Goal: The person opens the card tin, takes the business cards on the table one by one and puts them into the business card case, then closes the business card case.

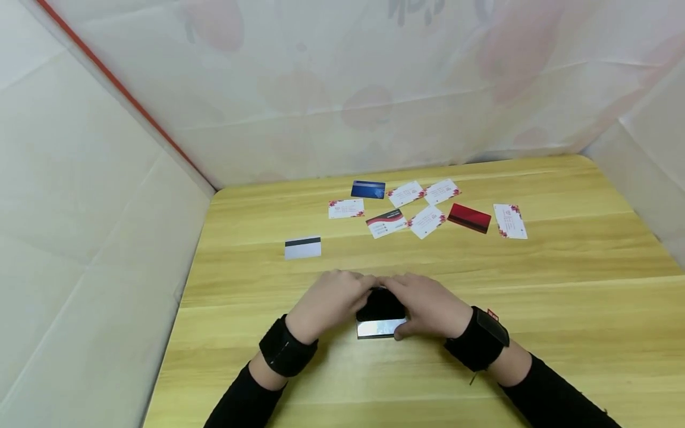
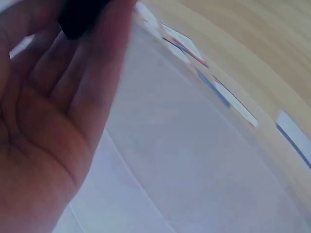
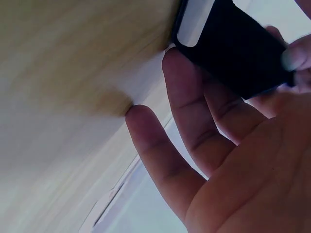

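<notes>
Both hands are on a flat black case with a shiny silver band along its near edge, which looks like a card case. My left hand holds its upper left side, with fingers curled at the far edge. My right hand grips the right side, the thumb near the lower right corner and the fingers over the far edge. In the right wrist view, the case is tilted, with fingers against it. Only a dark piece of the case shows in the left wrist view. Its inside is hidden.
Several cards lie spread beyond the hands: a white card with a black stripe, a blue card, a red card and flower-cornered white cards. A pale cloth wall stands behind the wooden table.
</notes>
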A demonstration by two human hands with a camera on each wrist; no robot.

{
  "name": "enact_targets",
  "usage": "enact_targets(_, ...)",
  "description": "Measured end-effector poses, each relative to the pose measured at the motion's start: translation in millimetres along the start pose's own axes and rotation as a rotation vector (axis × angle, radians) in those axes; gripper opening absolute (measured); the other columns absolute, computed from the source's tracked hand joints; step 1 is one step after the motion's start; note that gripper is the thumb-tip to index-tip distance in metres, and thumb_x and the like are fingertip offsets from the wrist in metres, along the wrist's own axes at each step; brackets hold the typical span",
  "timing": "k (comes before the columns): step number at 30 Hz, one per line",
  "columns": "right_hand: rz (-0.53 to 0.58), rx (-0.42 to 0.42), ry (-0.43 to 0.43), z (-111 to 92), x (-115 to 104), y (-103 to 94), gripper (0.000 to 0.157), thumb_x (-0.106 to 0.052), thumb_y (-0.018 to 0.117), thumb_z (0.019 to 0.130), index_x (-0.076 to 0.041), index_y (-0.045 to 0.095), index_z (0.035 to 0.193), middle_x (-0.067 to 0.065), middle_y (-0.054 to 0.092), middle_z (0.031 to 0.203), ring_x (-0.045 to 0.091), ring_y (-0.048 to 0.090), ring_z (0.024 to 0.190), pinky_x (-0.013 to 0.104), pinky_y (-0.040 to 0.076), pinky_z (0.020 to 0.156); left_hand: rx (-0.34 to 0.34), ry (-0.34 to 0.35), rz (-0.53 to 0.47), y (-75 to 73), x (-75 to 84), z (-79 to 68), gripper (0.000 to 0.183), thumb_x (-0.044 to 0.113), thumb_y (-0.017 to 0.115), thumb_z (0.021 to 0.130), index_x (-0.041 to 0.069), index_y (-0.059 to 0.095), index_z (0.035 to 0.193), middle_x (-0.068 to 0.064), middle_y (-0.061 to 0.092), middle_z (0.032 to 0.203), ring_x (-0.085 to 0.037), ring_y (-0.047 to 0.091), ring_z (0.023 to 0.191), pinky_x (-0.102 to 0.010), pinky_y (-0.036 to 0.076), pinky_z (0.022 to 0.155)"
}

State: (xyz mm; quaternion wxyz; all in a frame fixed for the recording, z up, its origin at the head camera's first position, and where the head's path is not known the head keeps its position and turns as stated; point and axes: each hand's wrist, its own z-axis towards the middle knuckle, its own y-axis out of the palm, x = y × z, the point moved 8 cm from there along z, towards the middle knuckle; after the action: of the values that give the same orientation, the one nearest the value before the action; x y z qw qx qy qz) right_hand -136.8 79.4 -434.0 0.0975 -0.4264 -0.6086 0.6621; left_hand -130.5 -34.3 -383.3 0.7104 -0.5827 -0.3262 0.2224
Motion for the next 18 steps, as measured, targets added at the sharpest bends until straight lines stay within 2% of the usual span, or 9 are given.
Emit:
enact_targets(3,0.046,0.001,0.031,-2,1,0.5,0.125,-0.04,0.095,0.062,-0.03,0.017,0.159,0.004,0.062,0.13,0.02,0.06,0.107,0.043,0.05,0.093,0.084,-0.027,0.011,-5.0,-9.1,-1.0,0.023,0.009,0.066,0.094,0.018,0.064,0.116,0.006,0.073,0.092,-0.007,0.066,0.071,-0.023,0.053,0.064)
enact_targets(6,0.041,0.015,0.028,-3,1,-0.8,0.132,-0.04,0.094,0.063,-0.033,0.005,0.161,0.006,0.058,0.135,0.022,0.059,0.11,0.044,0.05,0.093,0.108,-0.049,0.052,-4.9,-16.3,-1.0,0.021,0.006,0.069,0.092,0.018,0.065,0.109,0.005,0.072,0.096,-0.01,0.067,0.076,-0.025,0.054,0.066)
enact_targets(11,0.016,0.04,0.013,-3,1,-1.6,0.126,-0.045,0.094,0.062,-0.024,0.018,0.16,0.006,0.054,0.13,0.019,0.055,0.11,0.041,0.05,0.093,0.044,-0.089,0.127,4.8,-26.4,-1.5,0.019,0.018,0.077,0.088,0.017,0.071,0.107,0.001,0.07,0.112,-0.017,0.066,0.094,-0.029,0.056,0.075)
enact_targets(15,-0.015,0.043,0.01,-3,4,0.0,0.114,-0.051,0.092,0.062,-0.016,0.035,0.155,0.006,0.053,0.13,0.02,0.051,0.112,0.041,0.048,0.095,-0.061,-0.114,0.112,16.3,-29.3,-2.7,0.044,0.043,0.077,0.086,0.015,0.071,0.119,-0.006,0.061,0.13,-0.025,0.062,0.107,-0.035,0.056,0.08)
enact_targets(18,-0.049,0.037,0.011,-2,7,1.1,0.107,-0.055,0.089,0.063,-0.014,0.044,0.151,0.006,0.053,0.132,0.022,0.049,0.116,0.043,0.046,0.097,-0.157,-0.142,0.065,25.4,-30.9,-4.6,0.064,0.056,0.075,0.082,0.013,0.067,0.128,-0.009,0.053,0.14,-0.028,0.057,0.115,-0.038,0.055,0.084)
